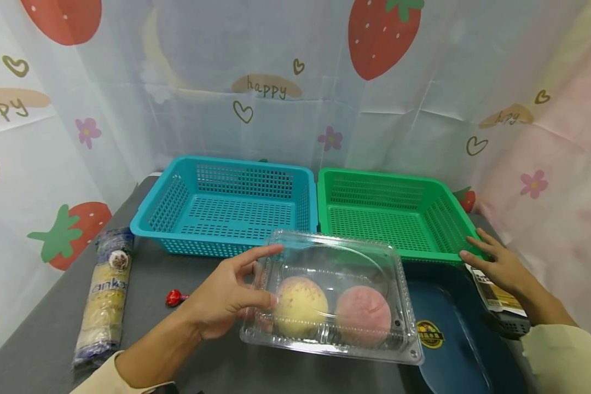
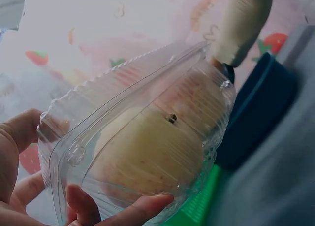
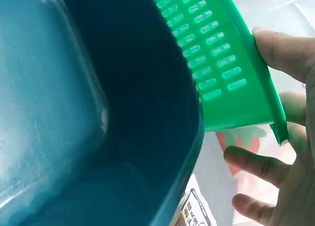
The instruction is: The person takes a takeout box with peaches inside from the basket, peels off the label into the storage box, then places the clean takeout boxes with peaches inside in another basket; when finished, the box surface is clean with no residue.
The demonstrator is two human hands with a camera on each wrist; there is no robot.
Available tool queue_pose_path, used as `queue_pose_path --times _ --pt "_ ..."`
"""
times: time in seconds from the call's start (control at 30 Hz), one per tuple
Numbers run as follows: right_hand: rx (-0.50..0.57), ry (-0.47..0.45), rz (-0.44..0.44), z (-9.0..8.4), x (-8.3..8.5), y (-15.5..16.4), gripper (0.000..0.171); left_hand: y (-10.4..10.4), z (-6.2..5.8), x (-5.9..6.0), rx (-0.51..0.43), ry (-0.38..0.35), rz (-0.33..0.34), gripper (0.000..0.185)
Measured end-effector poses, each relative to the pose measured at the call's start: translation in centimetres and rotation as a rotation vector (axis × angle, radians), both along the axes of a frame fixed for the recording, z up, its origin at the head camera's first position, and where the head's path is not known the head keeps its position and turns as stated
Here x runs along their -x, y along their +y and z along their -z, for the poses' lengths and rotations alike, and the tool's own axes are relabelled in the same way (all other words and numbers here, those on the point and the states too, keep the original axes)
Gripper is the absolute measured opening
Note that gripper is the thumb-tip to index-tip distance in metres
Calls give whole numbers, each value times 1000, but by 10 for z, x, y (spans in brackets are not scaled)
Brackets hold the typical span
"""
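Observation:
My left hand (image 1: 226,298) grips the left end of a clear plastic clamshell box (image 1: 335,295), thumb on the front and forefinger along the lid's edge. Inside lie a yellow bun (image 1: 300,303) and a pink bun (image 1: 363,314). In the left wrist view the box (image 2: 147,137) fills the frame, with my fingers (image 2: 138,209) under it and the yellow bun (image 2: 147,157) behind the plastic. My right hand (image 1: 492,262) rests with straight fingers on the near right corner of the green basket (image 1: 389,178). The right wrist view shows that hand (image 3: 290,113) against the basket's corner (image 3: 221,63).
A blue basket (image 1: 226,164) stands left of the green one, both empty. A dark blue tray (image 1: 458,339) lies under the box's right end, a printed packet (image 1: 494,293) beside it. A wrapped noodle pack (image 1: 103,295) and a small red item (image 1: 174,297) lie at the left.

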State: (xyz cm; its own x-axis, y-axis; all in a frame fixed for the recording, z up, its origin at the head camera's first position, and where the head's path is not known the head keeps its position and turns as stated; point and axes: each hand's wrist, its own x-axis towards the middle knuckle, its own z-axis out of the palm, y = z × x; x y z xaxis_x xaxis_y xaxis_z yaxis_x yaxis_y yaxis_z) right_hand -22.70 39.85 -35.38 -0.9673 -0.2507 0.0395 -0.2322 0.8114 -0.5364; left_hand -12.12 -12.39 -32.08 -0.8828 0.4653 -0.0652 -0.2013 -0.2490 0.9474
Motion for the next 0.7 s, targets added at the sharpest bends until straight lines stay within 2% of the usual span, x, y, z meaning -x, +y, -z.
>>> queue_pose_path --times 0.13,0.37,0.53,0.7 --pt "-1 -12 2 0 1 1 66 4 -21 9 -18 11 -6 81" --pt "-18 -31 10 -2 0 2 67 16 -55 32 -16 28 -65 77" --pt "-17 -29 14 -4 -1 2 68 24 -71 53 -4 47 -86 75" --pt "-14 -30 17 -5 -1 0 68 33 -80 73 21 50 -113 72"
